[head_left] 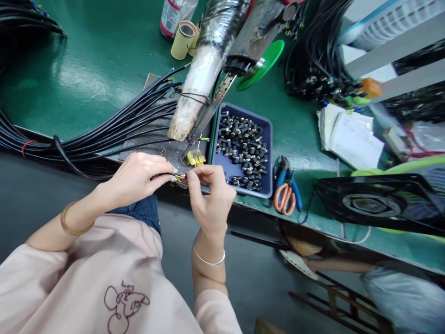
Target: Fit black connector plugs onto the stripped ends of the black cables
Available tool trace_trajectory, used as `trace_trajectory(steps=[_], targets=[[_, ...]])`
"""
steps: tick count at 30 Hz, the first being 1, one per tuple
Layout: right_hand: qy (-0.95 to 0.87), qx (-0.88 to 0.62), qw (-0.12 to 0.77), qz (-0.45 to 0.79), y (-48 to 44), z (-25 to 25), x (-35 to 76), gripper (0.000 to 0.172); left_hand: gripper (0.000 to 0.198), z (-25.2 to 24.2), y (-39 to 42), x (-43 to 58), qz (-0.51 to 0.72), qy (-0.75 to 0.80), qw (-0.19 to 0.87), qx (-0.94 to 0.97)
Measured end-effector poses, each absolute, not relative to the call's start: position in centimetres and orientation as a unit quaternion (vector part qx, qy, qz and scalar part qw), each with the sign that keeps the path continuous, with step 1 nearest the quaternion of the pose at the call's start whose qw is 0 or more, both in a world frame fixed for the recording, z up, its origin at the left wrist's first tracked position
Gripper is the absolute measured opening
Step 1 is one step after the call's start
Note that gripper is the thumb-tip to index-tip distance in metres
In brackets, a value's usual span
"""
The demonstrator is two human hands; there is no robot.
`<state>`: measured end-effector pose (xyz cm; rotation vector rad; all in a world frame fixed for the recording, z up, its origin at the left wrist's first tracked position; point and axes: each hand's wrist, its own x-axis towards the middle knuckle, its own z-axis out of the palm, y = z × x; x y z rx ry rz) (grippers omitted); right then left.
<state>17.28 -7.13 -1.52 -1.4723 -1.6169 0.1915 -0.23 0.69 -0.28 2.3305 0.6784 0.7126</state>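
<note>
My left hand point(144, 178) pinches the end of a black cable, whose thin coloured wires point(180, 177) stick out past the fingertips. Facing it, my right hand point(211, 195) is closed on a small black connector point(186, 176), mostly covered by the fingers. Wires and connector meet or nearly meet; which, I cannot tell. Just beyond the hands stands a soldering iron point(217, 99) slanting down from a clamp, its tip near a yellow block point(196, 157). A blue tray point(269, 153) of loose black connectors point(243, 146) lies right of the hands. A bundle of black cables point(114, 123) stretches left.
Pliers with orange handles point(285, 198) and blue-handled cutters lie right of the tray. A black fan point(368, 204) stands at the bench's right edge. A white-wrapped tube point(189, 93) leans above the work spot. Papers point(354, 141) and more cables point(313, 60) are farther back.
</note>
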Motion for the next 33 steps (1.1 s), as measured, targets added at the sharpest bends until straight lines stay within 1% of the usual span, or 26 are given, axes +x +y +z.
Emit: trace_trajectory(steps=[3,5,7,9,11,12,14,18,20,22,24,26,33], targets=[[-0.612,-0.581,0.497,0.203,-7.2,-1.3,17.3,0.011,0.022,-0.7,0.4,-0.4,0.296,0.23,0.248,0.894],[-0.576,-0.548,0.54,0.276,-7.3,-1.5,17.0,0.013,0.023,-0.9,0.1,-0.4,0.326,0.217,0.267,0.881],[-0.55,-0.507,0.581,0.32,-7.4,-1.9,16.5,0.014,0.02,-1.2,-0.3,-0.4,0.353,0.222,0.346,0.84],[-0.536,-0.489,0.606,0.327,-7.6,-2.4,16.0,0.014,0.017,-1.4,-0.6,-0.3,0.361,0.246,0.47,0.767],[-0.531,-0.511,0.61,0.291,-7.9,-2.8,15.5,0.012,0.018,-1.5,-1.0,-0.2,0.335,0.275,0.591,0.68],[-0.533,-0.533,0.601,0.268,-8.0,-3.0,15.4,0.01,0.02,-1.5,-1.2,-0.1,0.318,0.288,0.636,0.641],[-0.532,-0.58,0.575,0.223,-8.3,-3.0,15.5,0.008,0.02,-1.6,-1.5,0.1,0.295,0.307,0.681,0.595],[-0.514,-0.633,0.573,0.083,-9.0,-2.3,16.1,0.007,0.015,-1.8,-2.1,0.3,0.309,0.336,0.665,0.591],[-0.546,-0.642,0.537,0.036,-9.3,-1.9,16.2,0.008,0.016,-2.0,-2.3,0.3,0.318,0.338,0.649,0.602],[-0.611,-0.637,0.469,0.032,-9.4,-1.6,16.0,0.01,0.017,-2.1,-2.4,0.2,0.323,0.334,0.634,0.618],[-0.657,-0.622,0.426,0.027,-9.4,-1.5,15.7,0.007,0.017,-2.2,-2.4,0.2,0.326,0.33,0.616,0.636],[-0.667,-0.617,0.417,0.021,-9.3,-1.7,15.5,0.003,0.016,-2.3,-2.5,0.2,0.331,0.33,0.592,0.656],[-0.652,-0.636,0.408,0.059,-9.1,-2.2,15.3,0.003,0.015,-3.2,-2.6,0.1,0.367,0.336,0.47,0.729]])
